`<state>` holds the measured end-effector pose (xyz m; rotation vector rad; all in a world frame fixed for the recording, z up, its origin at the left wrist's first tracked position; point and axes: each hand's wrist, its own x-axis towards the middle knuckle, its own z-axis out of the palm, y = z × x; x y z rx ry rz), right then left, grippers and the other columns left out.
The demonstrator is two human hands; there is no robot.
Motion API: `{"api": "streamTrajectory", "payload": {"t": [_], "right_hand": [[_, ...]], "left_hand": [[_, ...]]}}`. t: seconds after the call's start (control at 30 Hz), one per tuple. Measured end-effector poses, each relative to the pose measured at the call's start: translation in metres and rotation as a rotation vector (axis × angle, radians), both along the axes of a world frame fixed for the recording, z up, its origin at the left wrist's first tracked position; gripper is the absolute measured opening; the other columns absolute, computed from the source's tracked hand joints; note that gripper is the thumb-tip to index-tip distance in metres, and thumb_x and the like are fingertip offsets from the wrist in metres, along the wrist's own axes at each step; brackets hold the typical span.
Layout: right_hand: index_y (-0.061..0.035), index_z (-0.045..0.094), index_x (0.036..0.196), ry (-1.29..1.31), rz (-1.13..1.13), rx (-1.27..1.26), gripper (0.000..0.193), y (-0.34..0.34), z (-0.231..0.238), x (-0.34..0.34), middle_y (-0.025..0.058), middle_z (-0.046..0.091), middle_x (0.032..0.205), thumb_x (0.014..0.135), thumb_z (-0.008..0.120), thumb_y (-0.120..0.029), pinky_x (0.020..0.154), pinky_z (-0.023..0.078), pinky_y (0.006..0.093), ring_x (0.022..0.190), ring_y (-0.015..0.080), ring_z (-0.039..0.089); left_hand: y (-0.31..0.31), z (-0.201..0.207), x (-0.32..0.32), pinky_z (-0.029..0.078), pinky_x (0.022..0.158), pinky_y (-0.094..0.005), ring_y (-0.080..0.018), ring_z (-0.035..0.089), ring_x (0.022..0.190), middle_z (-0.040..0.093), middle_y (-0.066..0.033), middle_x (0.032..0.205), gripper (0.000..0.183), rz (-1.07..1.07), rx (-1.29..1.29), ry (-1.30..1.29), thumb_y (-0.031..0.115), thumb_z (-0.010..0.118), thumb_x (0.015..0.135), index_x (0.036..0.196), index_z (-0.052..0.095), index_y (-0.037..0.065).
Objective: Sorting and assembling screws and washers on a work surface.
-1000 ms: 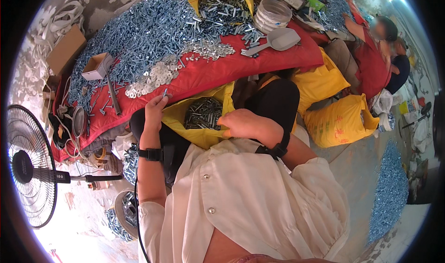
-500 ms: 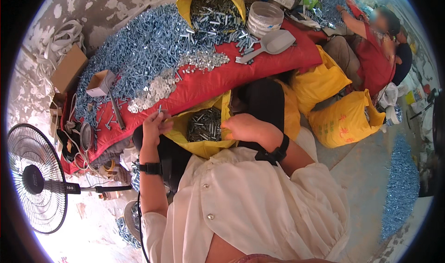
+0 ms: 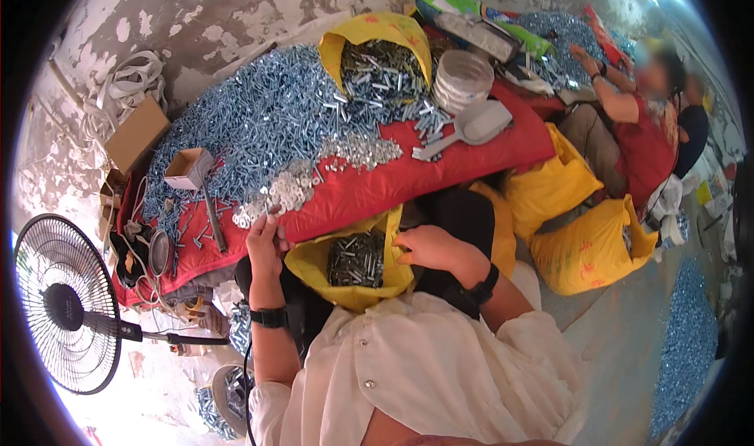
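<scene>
My left hand (image 3: 265, 245) is raised at the front edge of the red cloth, beside the white washers (image 3: 289, 190). Its fingertips pinch a small bolt (image 3: 265, 209) that points upward. Between my hands, an open yellow bag (image 3: 316, 293) sits on my lap with dark metal pins or sleeves (image 3: 353, 261) inside. At the bag's right rim is my right hand (image 3: 440, 249), with fingers curled together; what they hold, if anything, is too small to make out.
A big heap of bolts (image 3: 243, 108) covers the red cloth (image 3: 353, 194). On it are a tipped yellow bag (image 3: 377, 25), a grey scoop (image 3: 481, 124), stacked clear tubs (image 3: 463, 80) and a small box (image 3: 188, 168). A fan (image 3: 67, 304) stands left; a co-worker (image 3: 644, 132) sits at right.
The whole view has shifted slightly, so things sit lower and further right. My left hand still pinches the bolt, now held closer against the washers in view. My right hand remains by the bag's rim.
</scene>
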<state>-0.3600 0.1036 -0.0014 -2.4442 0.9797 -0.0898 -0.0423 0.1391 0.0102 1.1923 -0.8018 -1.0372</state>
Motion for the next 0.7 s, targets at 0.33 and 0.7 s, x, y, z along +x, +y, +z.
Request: {"api": "streamTrajectory", "payload": {"t": [0.33, 0.7], "right_hand": [[-0.0056, 0.063, 0.094, -0.206, -0.313, -0.037, 0.027, -0.085, 0.011, -0.002, 0.0152, 0.064, 0.083, 0.072, 0.066, -0.022, 0.069, 0.047, 0.0389, 0.08, 0.0307, 0.062], [-0.0045, 0.063, 0.1, -0.219, -0.148, 0.127, 0.024, -0.141, 0.053, 0.101, 0.0106, 0.067, 0.083, 0.077, 0.064, -0.013, 0.069, 0.048, 0.0279, 0.075, 0.0155, 0.064]], "left_hand": [[-0.047, -0.029, 0.008, 0.044, 0.041, -0.0204, -0.0053, 0.044, 0.044, 0.048, 0.0018, 0.062, 0.028, 0.087, 0.006, 0.134, 0.019, 0.048, 0.092, 0.114, 0.053, 0.002], [-0.104, 0.003, 0.081, 0.042, 0.043, -0.0202, -0.0067, 0.05, 0.05, 0.055, -0.0001, 0.065, 0.019, 0.258, -0.211, 0.223, 0.017, 0.051, 0.09, 0.099, 0.061, 0.003]]}}
